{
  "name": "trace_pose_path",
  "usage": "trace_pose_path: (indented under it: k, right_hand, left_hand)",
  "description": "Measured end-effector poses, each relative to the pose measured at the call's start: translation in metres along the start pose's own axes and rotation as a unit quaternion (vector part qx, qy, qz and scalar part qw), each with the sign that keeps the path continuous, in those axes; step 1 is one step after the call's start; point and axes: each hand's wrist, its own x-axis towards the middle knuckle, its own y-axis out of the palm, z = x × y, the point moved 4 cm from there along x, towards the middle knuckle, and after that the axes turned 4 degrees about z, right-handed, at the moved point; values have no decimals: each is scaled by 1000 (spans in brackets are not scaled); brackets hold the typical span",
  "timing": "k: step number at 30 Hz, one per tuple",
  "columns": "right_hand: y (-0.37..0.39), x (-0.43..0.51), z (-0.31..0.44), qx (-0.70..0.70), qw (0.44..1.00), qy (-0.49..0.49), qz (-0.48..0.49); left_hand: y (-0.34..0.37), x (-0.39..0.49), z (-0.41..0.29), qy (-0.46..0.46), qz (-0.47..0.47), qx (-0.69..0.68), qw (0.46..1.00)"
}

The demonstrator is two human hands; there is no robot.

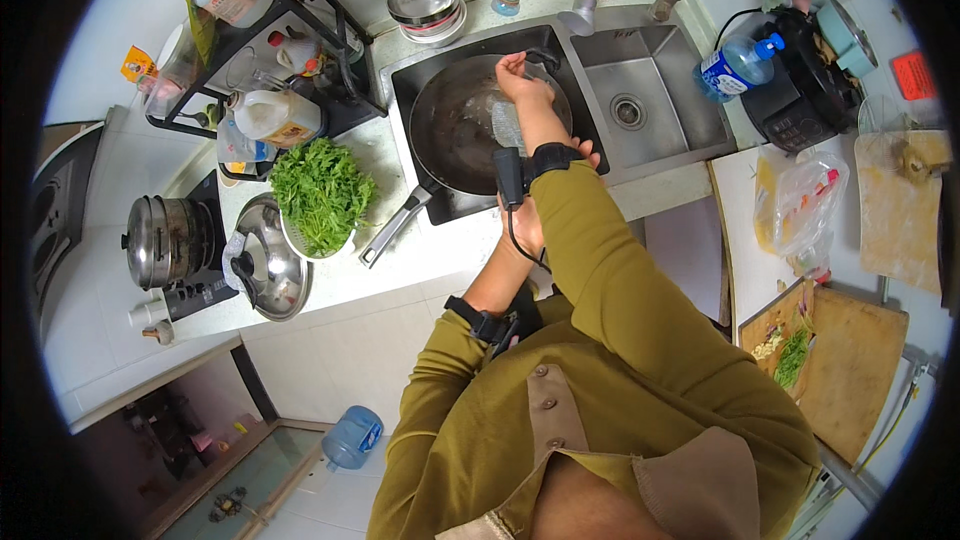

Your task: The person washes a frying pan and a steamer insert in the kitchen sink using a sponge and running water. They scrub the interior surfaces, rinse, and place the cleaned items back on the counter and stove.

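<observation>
A dark wok [454, 127] with a grey handle sits in the left sink basin. Over its far right part is my right hand [523, 81], fingers loosely bent, with nothing visible in it. A pale, translucent patch [506, 120] shows in the wok beside that hand; its nature is unclear. My left hand [525, 221] passes beneath my right forearm, its fingertips showing on the other side by the sleeve cuff. The forearm hides much of this hand, so its grip is unclear. Both wrists wear black straps, and a small black device with a cable sits at the right wrist.
Stacked metal bowls [424, 0] stand behind the sink, near the taps. Leafy greens [322, 195] fill a white basket at left, beside a metal lid [281, 270]. The right basin [637, 82] adjoins the wok's basin. Farther right are a blue-capped bottle [733, 67] and cutting boards [855, 360].
</observation>
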Motion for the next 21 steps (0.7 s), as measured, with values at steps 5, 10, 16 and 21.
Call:
trace_pose_path:
  k: [5, 10, 16, 21]
  right_hand:
    - [-15, -6, -9, 94, 995, -33, 21]
    - [-2, -1, -5, -85, 986, -76, 120]
    - [2, 20, 19, -510, 815, -268, 63]
    - [7, 20, 14, -769, 434, -460, 97]
  left_hand:
    - [27, 8, 7, -13, 125, -104, 987]
    - [30, -6, 11, -64, 83, -78, 991]
    - [25, -6, 20, -78, 61, -131, 986]
    - [16, -4, 28, -52, 63, -108, 991]
